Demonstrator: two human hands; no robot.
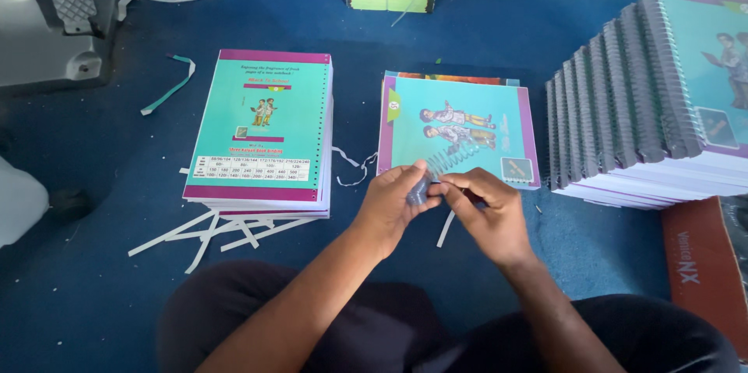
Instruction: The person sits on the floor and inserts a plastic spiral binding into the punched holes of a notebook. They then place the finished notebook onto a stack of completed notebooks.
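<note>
Both hands, left hand [396, 200] and right hand [487, 205], pinch a grey spiral coil [444, 167] just above the near edge of the teal notebook [460, 128], fingers closed to steady it.

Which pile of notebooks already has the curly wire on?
The slanted pile on the right: grey spirals run along every edge. The left pile shows only punched holes, and the middle pile by the hands has none.

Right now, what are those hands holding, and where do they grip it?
Both hands pinch a grey spiral binding coil at its near end.
</note>
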